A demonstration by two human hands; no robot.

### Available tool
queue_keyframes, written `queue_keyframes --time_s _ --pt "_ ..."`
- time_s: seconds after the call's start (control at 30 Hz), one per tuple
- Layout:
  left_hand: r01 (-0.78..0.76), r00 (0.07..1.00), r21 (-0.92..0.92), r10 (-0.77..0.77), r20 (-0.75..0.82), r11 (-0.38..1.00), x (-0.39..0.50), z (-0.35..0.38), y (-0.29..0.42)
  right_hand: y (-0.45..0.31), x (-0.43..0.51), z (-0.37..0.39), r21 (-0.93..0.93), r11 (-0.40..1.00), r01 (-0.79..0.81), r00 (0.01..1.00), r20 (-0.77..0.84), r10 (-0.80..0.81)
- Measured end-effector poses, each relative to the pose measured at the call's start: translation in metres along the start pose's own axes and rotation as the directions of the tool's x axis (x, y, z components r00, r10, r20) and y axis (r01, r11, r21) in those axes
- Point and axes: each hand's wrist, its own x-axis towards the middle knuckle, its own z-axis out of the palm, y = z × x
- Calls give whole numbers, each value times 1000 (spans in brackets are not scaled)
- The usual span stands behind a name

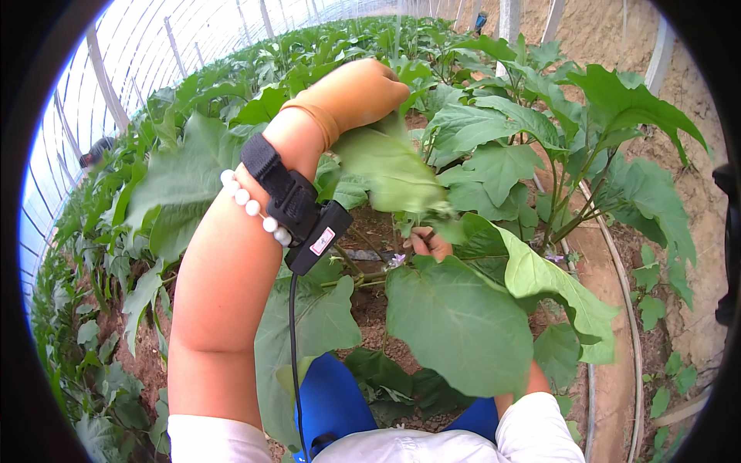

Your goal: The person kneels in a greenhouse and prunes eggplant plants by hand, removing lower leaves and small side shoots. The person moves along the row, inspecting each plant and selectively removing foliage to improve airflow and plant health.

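My left hand, in a tan glove, is raised over the eggplant plants with its fingers curled into a fist. A motion-blurred eggplant leaf hangs from beneath that fist, its upper end tucked into my fingers. Lower down, my right hand shows only bent fingers among the stems. Foliage hides the rest of it, so its grip is unclear. A large eggplant leaf covers most of my right forearm. Close to the right fingers is a pale purple flower on a green stem.
Dense eggplant rows run ahead and left under the greenhouse's ribbed film. An earthen wall and thin hoses lie right. A black cable runs down from a device strapped to my left wrist. Another person is partly visible far left.
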Motion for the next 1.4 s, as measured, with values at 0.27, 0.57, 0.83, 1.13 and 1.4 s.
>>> queue_keyframes --time_s 0.27,0.57,0.83,1.13,1.4 --pt "55 998 -822 -24 50 567 -15 42 6 -8 56 -14 -74 966 -249 940 221 259" --pt "-259 938 -696 2 -347 670 -31 77 -31 -10 64 -16 -89 967 -237 909 331 253" --pt "69 925 -597 -275 -261 799 -68 161 -51 -21 66 -6 -98 967 -236 899 356 255" --pt "8 991 -177 -32 -134 984 -39 156 -70 -28 68 -11 -98 973 -210 883 408 232" --pt "-23 982 -13 20 -188 1000 -38 159 -64 -32 65 -14 -62 953 -296 847 445 292"
